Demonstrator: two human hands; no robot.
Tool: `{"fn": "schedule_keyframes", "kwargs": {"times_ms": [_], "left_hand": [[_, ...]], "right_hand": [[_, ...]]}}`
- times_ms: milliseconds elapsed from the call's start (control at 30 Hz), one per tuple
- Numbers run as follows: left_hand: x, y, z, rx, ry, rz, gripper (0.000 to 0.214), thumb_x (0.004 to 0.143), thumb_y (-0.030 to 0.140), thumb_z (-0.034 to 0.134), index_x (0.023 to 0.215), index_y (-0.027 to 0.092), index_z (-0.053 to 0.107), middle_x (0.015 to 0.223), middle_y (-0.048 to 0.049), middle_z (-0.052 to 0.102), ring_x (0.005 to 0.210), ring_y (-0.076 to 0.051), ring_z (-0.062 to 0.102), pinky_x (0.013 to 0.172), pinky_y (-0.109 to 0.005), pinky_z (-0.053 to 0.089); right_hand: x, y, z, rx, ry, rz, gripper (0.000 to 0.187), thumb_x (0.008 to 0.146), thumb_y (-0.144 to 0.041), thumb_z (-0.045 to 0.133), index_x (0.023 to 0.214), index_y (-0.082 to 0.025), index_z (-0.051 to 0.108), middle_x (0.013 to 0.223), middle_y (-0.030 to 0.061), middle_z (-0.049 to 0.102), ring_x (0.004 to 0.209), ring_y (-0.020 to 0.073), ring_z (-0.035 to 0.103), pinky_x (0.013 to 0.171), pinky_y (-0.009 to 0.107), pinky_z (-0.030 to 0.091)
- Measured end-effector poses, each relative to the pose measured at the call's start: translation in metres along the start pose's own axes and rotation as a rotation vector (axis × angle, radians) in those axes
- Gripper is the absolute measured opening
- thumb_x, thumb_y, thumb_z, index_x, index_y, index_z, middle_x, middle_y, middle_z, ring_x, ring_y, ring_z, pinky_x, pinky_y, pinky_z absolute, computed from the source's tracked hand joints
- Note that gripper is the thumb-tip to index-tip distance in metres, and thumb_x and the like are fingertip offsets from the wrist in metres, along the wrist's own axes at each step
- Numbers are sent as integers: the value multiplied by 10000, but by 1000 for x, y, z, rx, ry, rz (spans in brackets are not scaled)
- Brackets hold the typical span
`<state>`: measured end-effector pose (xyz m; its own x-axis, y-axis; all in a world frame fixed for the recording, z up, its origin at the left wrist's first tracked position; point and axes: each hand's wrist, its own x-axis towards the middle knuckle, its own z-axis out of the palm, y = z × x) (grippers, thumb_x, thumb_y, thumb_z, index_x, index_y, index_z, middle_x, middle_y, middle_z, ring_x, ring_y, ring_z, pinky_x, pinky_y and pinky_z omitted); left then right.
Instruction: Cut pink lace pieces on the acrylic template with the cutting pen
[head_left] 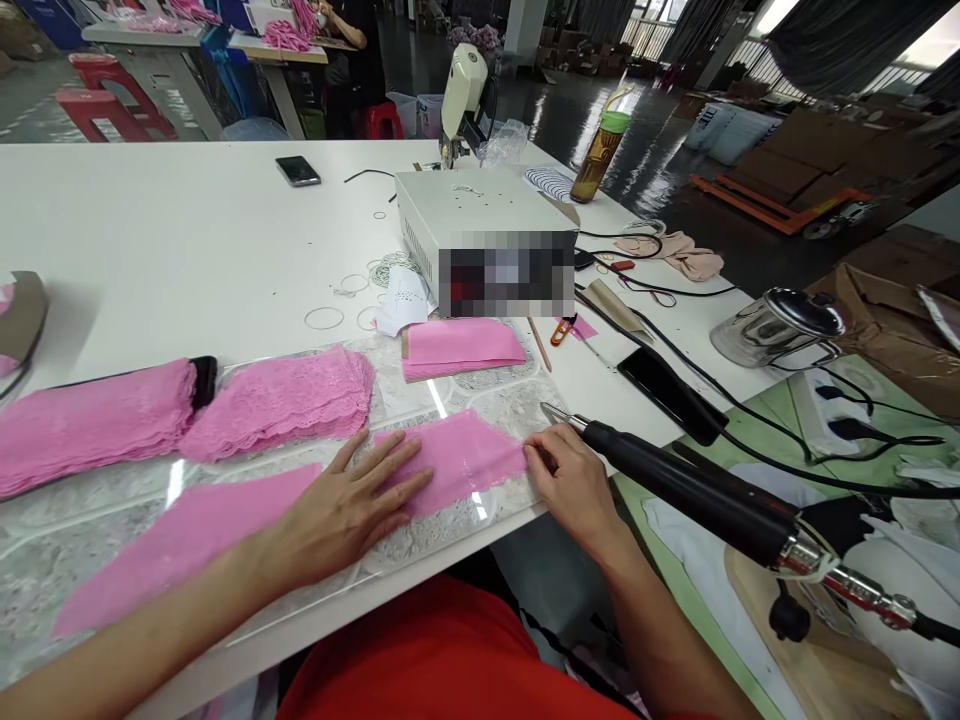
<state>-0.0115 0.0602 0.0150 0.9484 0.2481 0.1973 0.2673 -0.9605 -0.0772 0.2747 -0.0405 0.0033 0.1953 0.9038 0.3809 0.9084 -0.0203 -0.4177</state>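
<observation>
My left hand lies flat with fingers spread, pressing on a pink fabric piece over a clear-covered, stone-patterned mat. With thumb and fingertips, my right hand pinches that piece's right corner. A black pen-like tool with a pointed metal tip and a cable passes close over the right hand; I cannot tell whether the fingers also hold it. Another pink fabric piece lies partly under my left forearm. Behind are a pile of lace-edged pink pieces and a folded pink stack.
A grey box-shaped machine stands behind, its front blurred out. On the right are an orange cutter, a black phone, loose cables and a clear lidded jug. Another pink stack lies left. A person sits far back.
</observation>
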Motion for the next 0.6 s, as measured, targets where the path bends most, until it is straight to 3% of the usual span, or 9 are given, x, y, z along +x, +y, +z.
{"fn": "schedule_keyframes", "kwargs": {"times_ms": [133,267,433,600], "left_hand": [[9,0,-5,-60,-15,1,422,1024,380,336,1402,237,460,1471,-67,442,1387,-250,370,1185,-501,126],[36,1,-8,-133,-58,70,410,1027,339,342,1401,223,462,1476,-44,436,1412,-245,324,1194,-480,97],[68,3,6,-198,-97,125,440,1017,410,356,1421,256,433,1509,-51,383,1433,-264,274,1186,-514,87],[74,3,18,-187,-114,98,478,1017,445,325,1463,275,358,1535,-63,329,1438,-289,254,1165,-550,127]], "right_hand": [[-3,1,0,33,53,-16,72,846,-162,553,854,-189,620,792,27,609,664,130,589,593,256,476],[-12,5,-1,115,142,-132,142,839,-116,560,932,-194,635,850,40,616,740,124,615,630,234,511],[-24,11,-1,141,176,-228,235,808,-64,581,986,-200,649,906,56,621,823,137,623,717,255,544],[-28,17,0,157,190,-217,268,811,-58,572,1025,-200,648,953,70,628,855,138,632,710,240,553]]}}
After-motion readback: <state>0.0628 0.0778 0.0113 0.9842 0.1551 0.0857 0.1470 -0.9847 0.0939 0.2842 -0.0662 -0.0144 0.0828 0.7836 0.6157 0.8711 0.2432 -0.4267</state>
